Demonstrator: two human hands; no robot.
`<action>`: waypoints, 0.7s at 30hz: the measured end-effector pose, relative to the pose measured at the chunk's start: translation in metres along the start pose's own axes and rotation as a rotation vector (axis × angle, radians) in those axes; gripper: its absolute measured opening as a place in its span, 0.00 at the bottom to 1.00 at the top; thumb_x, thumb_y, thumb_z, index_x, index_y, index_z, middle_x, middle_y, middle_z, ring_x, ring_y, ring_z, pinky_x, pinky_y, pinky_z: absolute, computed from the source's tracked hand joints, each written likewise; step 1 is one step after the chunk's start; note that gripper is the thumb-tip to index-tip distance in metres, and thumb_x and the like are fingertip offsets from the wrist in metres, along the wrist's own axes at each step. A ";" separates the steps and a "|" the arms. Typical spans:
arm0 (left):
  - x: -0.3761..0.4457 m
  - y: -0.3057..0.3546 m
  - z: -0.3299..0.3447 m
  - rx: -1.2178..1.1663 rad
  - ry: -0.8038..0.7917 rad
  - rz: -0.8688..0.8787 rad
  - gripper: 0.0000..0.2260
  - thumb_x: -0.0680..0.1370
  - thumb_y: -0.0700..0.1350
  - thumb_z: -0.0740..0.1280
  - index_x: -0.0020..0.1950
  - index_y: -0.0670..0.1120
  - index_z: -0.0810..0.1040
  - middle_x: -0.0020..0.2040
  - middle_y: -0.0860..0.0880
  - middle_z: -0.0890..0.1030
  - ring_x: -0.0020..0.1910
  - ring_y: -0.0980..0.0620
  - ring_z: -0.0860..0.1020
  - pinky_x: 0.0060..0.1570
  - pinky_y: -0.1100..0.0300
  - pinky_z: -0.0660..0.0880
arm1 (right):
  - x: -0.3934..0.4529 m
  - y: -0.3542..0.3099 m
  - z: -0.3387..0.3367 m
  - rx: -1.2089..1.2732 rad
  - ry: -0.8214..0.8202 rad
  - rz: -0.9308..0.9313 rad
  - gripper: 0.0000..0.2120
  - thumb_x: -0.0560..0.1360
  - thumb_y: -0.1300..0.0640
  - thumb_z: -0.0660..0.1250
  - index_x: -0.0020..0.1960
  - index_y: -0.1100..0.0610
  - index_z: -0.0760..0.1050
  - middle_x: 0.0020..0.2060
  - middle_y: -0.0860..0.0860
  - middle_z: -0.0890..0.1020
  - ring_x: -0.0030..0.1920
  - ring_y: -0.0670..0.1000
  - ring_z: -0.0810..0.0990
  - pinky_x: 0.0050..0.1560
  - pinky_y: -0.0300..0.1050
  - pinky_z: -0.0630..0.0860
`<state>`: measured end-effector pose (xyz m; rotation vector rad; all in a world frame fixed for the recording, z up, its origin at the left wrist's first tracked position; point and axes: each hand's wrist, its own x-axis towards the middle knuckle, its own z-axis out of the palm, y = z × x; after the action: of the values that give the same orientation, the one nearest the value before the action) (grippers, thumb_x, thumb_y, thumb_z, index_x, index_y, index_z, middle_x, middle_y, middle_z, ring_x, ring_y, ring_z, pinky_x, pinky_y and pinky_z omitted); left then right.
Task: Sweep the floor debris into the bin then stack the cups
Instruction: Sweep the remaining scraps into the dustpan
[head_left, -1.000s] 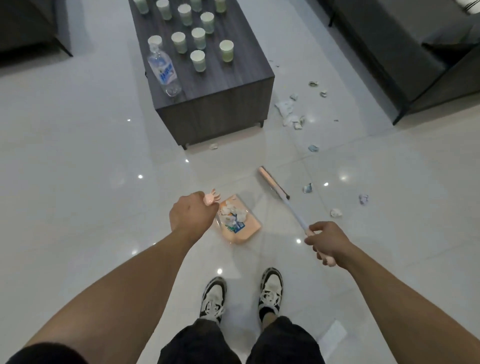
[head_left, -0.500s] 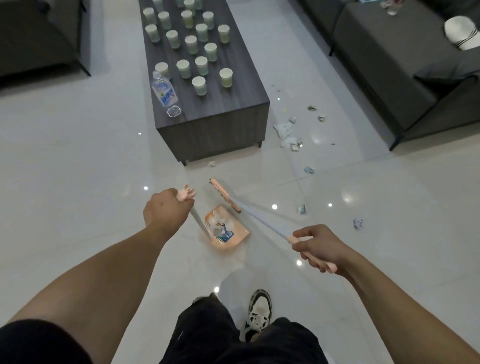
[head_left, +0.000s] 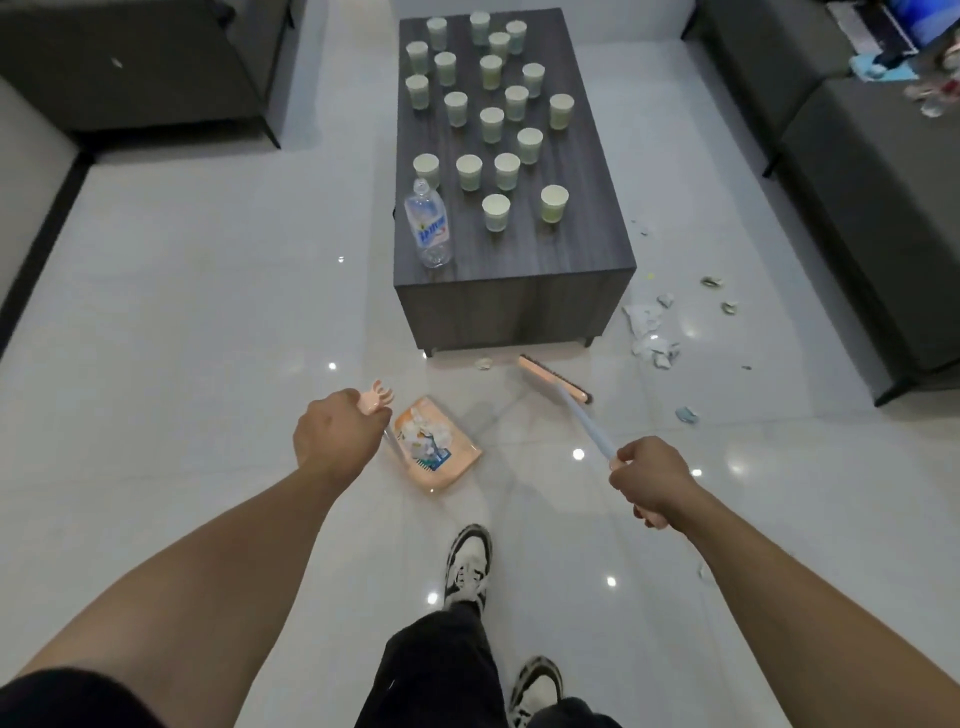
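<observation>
My left hand (head_left: 335, 439) is gripping the dustpan (head_left: 439, 451) handle, pan on floor holding paper scraps. My right hand (head_left: 652, 480) is clutching the broom (head_left: 555, 387) handle, head near debris (head_left: 649, 332) at 1 o'clock. Cups (head_left: 496, 212) are standing unstacked on table (head_left: 597, 249) at 12.

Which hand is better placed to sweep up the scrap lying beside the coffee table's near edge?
The right hand: it grips the broom, whose head sits just beside the scrap. The left hand only holds the dustpan, which lies nearer the feet.
</observation>
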<state>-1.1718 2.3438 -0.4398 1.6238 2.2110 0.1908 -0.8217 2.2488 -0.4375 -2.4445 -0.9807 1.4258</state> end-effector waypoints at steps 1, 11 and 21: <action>0.012 -0.002 0.001 0.001 -0.010 -0.007 0.13 0.73 0.57 0.68 0.37 0.48 0.75 0.34 0.48 0.77 0.36 0.43 0.77 0.36 0.57 0.71 | 0.010 -0.013 0.002 -0.015 -0.003 0.004 0.14 0.74 0.68 0.60 0.57 0.68 0.76 0.36 0.59 0.75 0.22 0.54 0.70 0.24 0.41 0.67; 0.122 -0.022 -0.010 0.001 -0.046 -0.073 0.14 0.71 0.58 0.66 0.35 0.48 0.74 0.34 0.48 0.78 0.37 0.43 0.77 0.37 0.56 0.71 | 0.091 -0.125 0.035 -0.196 -0.075 -0.002 0.07 0.72 0.70 0.59 0.44 0.66 0.76 0.34 0.59 0.73 0.24 0.55 0.71 0.26 0.42 0.67; 0.143 -0.020 -0.020 0.013 -0.093 -0.068 0.14 0.72 0.59 0.66 0.37 0.49 0.75 0.33 0.49 0.77 0.35 0.45 0.76 0.33 0.58 0.67 | 0.070 -0.139 0.004 -0.199 -0.337 0.014 0.13 0.73 0.64 0.67 0.57 0.60 0.81 0.29 0.57 0.76 0.21 0.51 0.70 0.24 0.39 0.67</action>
<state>-1.2338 2.4743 -0.4607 1.5300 2.1972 0.0811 -0.8657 2.3979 -0.4305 -2.3908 -1.2274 1.8718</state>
